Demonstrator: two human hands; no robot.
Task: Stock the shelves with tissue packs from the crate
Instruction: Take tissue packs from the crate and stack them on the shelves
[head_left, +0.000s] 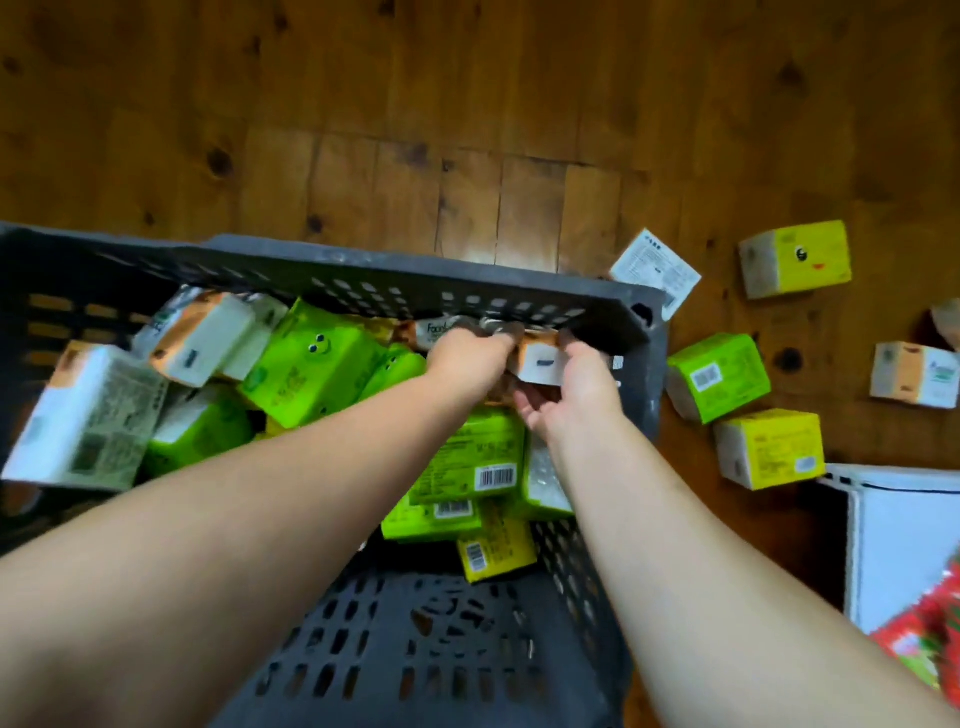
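Head view, looking down into the grey crate, which sits tilted on the wooden floor. Task item: a white-and-orange pack lies at the crate's far right corner, just under the perforated far wall. The right grip holds it, thumb over the top edge and fingers cupped below. The left grip is curled over its left end; the fingertips sit in the wall's shadow, so contact there is probable but not certain. Both forearms cross over the load and hide part of it. Also in the crate: a green pack with eyes, a green barcoded pack beneath the wrists, a yellow pack and a white printed pack at the left. On the floor to the right, outside the crate: a white pack touching the crate corner, a yellow face pack, a green floor pack, a yellow floor pack and a white-and-orange floor pack. A white bin and a red patterned item are at the right edge.
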